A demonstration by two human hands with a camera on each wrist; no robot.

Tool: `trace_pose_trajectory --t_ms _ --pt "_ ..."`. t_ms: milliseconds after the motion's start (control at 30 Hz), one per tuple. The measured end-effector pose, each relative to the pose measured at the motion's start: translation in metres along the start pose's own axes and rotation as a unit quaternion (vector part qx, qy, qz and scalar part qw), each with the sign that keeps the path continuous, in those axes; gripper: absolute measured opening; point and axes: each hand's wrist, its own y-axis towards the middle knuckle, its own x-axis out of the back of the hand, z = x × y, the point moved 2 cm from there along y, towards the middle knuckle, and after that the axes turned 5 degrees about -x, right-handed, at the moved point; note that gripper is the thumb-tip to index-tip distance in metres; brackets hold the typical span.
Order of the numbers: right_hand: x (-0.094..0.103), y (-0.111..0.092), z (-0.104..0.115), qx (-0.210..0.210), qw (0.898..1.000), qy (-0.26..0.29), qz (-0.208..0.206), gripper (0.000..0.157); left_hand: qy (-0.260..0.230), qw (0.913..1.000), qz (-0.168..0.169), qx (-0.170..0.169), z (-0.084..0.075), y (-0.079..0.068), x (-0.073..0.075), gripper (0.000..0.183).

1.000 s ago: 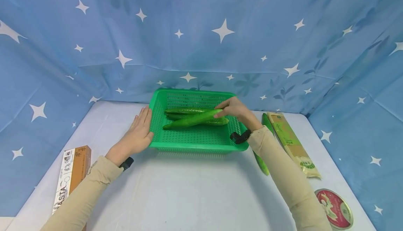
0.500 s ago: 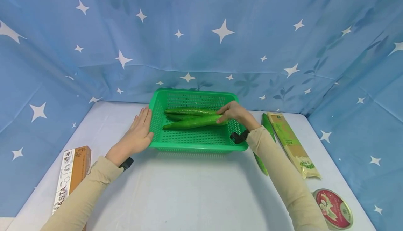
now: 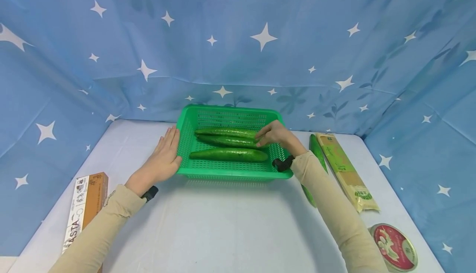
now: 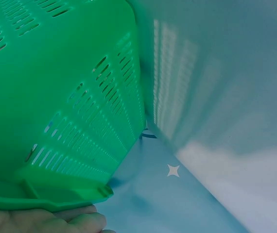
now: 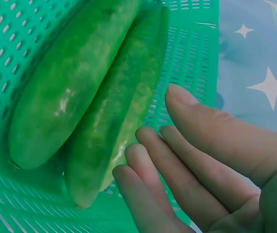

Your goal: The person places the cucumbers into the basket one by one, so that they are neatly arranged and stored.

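Three green cucumbers lie in a green plastic basket (image 3: 230, 173) in the head view: a front cucumber (image 3: 228, 154), a middle cucumber (image 3: 223, 141) and a back cucumber (image 3: 224, 131). The last two lie close together. My right hand (image 3: 277, 134) hovers at their right ends, fingers loosely bent and parted from the thumb, with nothing held. In the right wrist view its fingers (image 5: 187, 184) are beside the cucumbers. My left hand (image 3: 163, 157) lies with straight fingers against the basket's left side; the left wrist view shows fingertips (image 4: 87, 222) under the rim.
Another cucumber (image 3: 316, 149) lies right of the basket, partly covered by the right sleeve. Beside it is a long noodle packet (image 3: 346, 169). A red round tin (image 3: 394, 246) sits nearer, and a pasta box (image 3: 87, 198) at the left. A starry blue curtain (image 3: 238, 50) hangs behind.
The cucumber my right hand held was lowered and let go; it now lies at the basket's front, apart from the other two. The left hand has stayed in place.
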Motion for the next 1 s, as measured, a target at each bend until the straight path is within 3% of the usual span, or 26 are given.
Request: trace_pose_trajectory --t_ms 433,633,767,1000 --pt "0.016 -0.021 0.009 0.021 0.999 0.043 -0.012 0.04 -0.007 1.0 -0.004 -0.001 0.0 0.0 -0.001 0.074" --pt "0.023 -0.044 0.012 0.055 0.994 0.053 -0.078 0.035 -0.006 1.0 -0.001 0.001 0.0 0.0 -0.001 0.074" --pt "0.027 -0.063 0.011 0.108 0.979 0.042 -0.166 0.035 -0.006 1.0 -0.005 -0.003 -0.002 -0.001 0.001 0.074" --pt "0.03 -0.095 -0.002 0.199 0.929 0.047 -0.308 0.033 -0.009 0.9999 -0.006 -0.004 -0.002 -0.001 0.002 0.073"
